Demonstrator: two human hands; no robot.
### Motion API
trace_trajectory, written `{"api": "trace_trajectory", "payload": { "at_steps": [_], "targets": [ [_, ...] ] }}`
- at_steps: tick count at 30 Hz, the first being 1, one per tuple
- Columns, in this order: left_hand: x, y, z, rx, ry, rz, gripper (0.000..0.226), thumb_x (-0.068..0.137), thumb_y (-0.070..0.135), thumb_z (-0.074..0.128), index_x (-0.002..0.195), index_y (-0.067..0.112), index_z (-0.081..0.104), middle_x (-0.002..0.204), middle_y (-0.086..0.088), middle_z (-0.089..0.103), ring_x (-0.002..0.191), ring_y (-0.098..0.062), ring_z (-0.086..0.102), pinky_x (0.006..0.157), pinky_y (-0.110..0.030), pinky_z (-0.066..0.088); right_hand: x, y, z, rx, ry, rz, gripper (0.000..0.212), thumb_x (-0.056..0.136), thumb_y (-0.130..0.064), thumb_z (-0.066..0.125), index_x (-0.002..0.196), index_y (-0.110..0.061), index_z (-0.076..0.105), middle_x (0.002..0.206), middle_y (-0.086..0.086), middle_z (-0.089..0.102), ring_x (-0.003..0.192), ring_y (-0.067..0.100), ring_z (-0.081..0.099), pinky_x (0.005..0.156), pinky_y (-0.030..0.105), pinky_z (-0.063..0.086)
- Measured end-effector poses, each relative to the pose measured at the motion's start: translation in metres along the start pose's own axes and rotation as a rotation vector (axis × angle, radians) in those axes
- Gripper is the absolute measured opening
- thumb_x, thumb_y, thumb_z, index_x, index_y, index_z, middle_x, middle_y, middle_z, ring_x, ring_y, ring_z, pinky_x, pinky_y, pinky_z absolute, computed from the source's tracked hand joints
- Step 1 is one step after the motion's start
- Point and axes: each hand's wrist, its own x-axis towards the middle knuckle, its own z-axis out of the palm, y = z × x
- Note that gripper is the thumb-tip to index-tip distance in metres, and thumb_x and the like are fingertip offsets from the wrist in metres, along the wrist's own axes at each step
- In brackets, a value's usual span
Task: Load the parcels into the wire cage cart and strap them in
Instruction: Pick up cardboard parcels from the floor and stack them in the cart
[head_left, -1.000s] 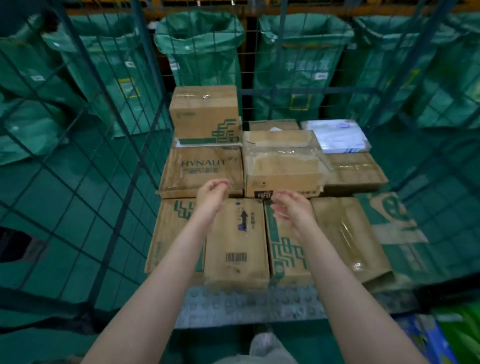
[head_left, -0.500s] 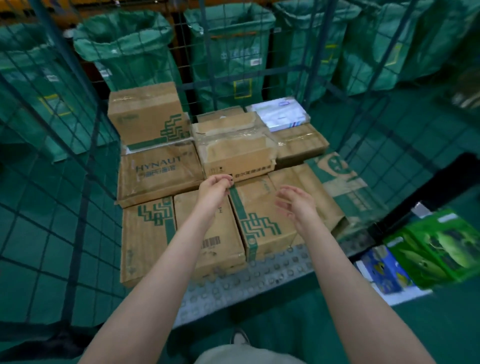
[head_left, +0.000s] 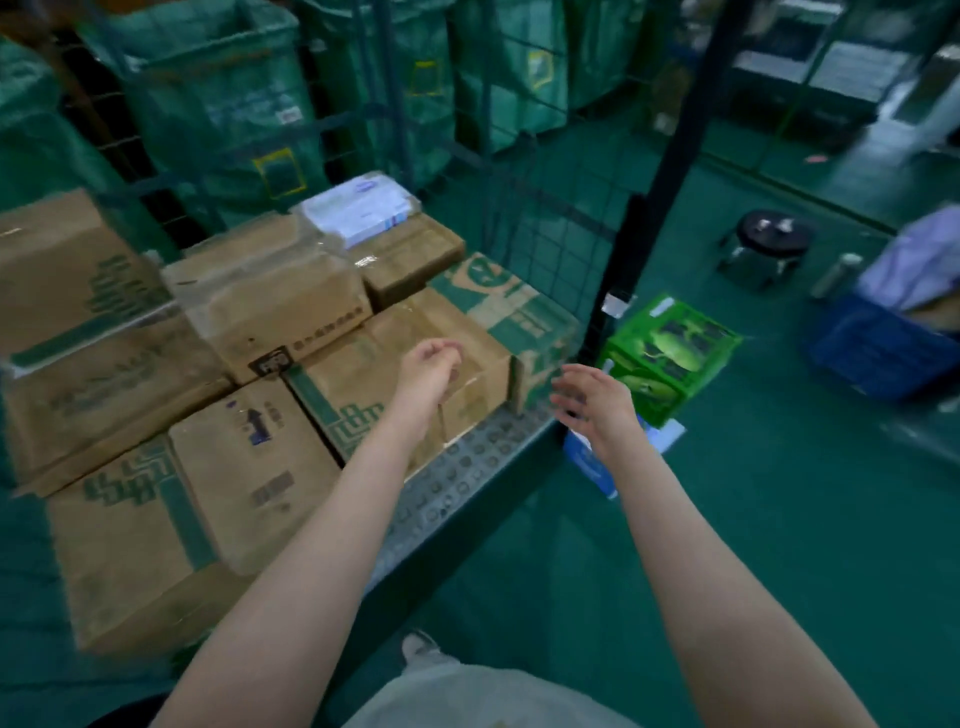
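Two hands, head view: both held out fwd on bare arms, nothing in either.
L hand (head_left: 428, 366): over front-right carton of load; fingers loosely curled toward palm, gripping nothing; contact w/ cardboard can't be told.
R hand (head_left: 595, 400): just off cart's front-right corner, above floor; fingers apart & relaxed, gripping nothing.
Parcels (head_left: 249, 467): brown cartons, several w/ green print, packed side by side inside cart; front row flat on deck, taller ones behind at left.
White parcel (head_left: 358, 208): film-wrapped, on top of a carton at back of load.
Cart (head_left: 457, 483): perforated metal deck, front strip bare; dark wire mesh at back & right; front side open toward person.
Post (head_left: 675, 156): dark upright at cart's front-right corner.
Green box (head_left: 670, 353): on floor just right of post, outside cart.
Blue pack (head_left: 587, 462): on floor beside cart corner, partly hidden by R hand.
Sacks (head_left: 218, 104): green, in a row behind back mesh.
Stool (head_left: 774, 239): round black seat, on floor well to right.
Blue crate (head_left: 878, 348): far right, blurred, pale cloth on top.
Floor (head_left: 753, 519): green.
Shoe (head_left: 415, 644): tip shows at bottom, near cart's front edge.
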Motion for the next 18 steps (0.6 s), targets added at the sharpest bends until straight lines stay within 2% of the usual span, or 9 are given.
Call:
{"api": "trace_trajectory", "payload": {
  "at_steps": [3,6,8,11,13,18],
  "targets": [
    [-0.022,-0.002,0.06,0.052,-0.111,0.009,0.024,0.092,0.007,0.046,0.078,0.024,0.056,0.085,0.004,0.058,0.079,-0.011,0.053,0.062,-0.021,0.039,-0.013,0.003,-0.066,0.069,0.103,-0.009,0.013,0.092,-0.004,0.051,0.09,-0.015,0.058,0.077,0.002,0.06,0.064,0.015,0.055,0.061,0.025,0.045],
    [-0.043,-0.006,0.114,0.102,-0.211,0.044,0.027,0.091,0.004,0.046,0.074,0.024,0.054,0.077,0.006,0.056,0.067,-0.007,0.049,0.052,-0.02,0.034,-0.027,0.008,-0.125,0.083,0.19,-0.011,0.012,0.091,-0.004,0.052,0.098,-0.012,0.057,0.078,0.002,0.06,0.067,0.016,0.057,0.061,0.024,0.046],
    [-0.061,-0.01,0.147,0.135,-0.282,0.07,0.028,0.091,0.004,0.044,0.074,0.024,0.053,0.074,0.008,0.056,0.062,-0.005,0.048,0.046,-0.016,0.032,-0.037,0.011,-0.157,0.11,0.233,-0.01,0.011,0.091,-0.004,0.053,0.095,-0.012,0.059,0.078,0.003,0.061,0.067,0.016,0.058,0.062,0.025,0.047],
    [-0.087,-0.02,0.191,0.186,-0.397,0.071,0.027,0.091,0.006,0.044,0.074,0.025,0.054,0.076,0.008,0.058,0.064,-0.006,0.048,0.052,-0.018,0.033,-0.052,0.016,-0.199,0.155,0.314,-0.016,0.016,0.091,-0.004,0.052,0.083,-0.017,0.058,0.076,0.001,0.06,0.065,0.014,0.057,0.062,0.025,0.046],
    [-0.102,-0.026,0.217,0.223,-0.465,0.07,0.026,0.089,0.007,0.045,0.075,0.026,0.055,0.083,0.007,0.06,0.069,-0.008,0.05,0.056,-0.021,0.035,-0.064,0.02,-0.226,0.189,0.371,-0.024,0.016,0.091,-0.004,0.051,0.082,-0.016,0.057,0.075,0.002,0.059,0.065,0.014,0.056,0.063,0.025,0.045],
    [-0.134,-0.042,0.27,0.311,-0.616,0.063,0.024,0.089,0.009,0.045,0.077,0.026,0.056,0.085,0.006,0.061,0.073,-0.01,0.051,0.059,-0.023,0.036,-0.088,0.035,-0.285,0.257,0.514,-0.01,0.01,0.094,-0.007,0.05,0.099,-0.013,0.057,0.08,0.0,0.06,0.069,0.013,0.056,0.067,0.025,0.047]
  ]
}}
